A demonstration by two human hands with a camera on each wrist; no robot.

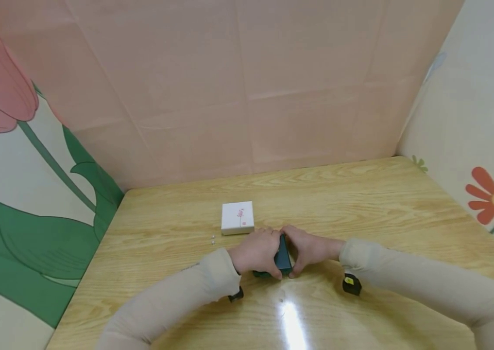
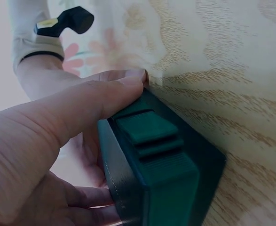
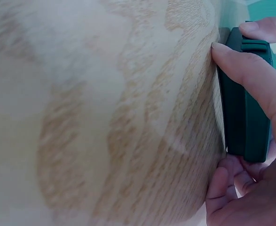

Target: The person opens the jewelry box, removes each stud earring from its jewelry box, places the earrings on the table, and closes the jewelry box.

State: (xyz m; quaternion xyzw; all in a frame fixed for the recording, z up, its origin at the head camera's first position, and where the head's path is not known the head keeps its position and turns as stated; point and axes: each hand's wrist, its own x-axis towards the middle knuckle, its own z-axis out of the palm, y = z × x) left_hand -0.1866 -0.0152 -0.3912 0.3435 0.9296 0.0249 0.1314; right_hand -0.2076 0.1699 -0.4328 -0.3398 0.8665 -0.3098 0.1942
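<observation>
A dark green box (image 1: 282,256) sits on the table between my two hands. My left hand (image 1: 257,250) grips its left side, and in the left wrist view the thumb lies along the edge of the green box (image 2: 173,174), with fingers curled at its far side. From the right, my right hand (image 1: 310,247) holds the box too. In the right wrist view that right hand (image 3: 264,94) has its thumb at one end of the green box (image 3: 243,113) and its fingers curled at the other end. A folded or ridged green band runs along one side. The hands hide much of the box.
A white box (image 1: 237,216) with a pink flower print lies just behind my left hand. Two tiny shiny pieces (image 1: 213,239) lie left of it. Wood-grain table (image 1: 177,214) extends around, backed by a pink wall covering (image 1: 247,87). Light glares near the front.
</observation>
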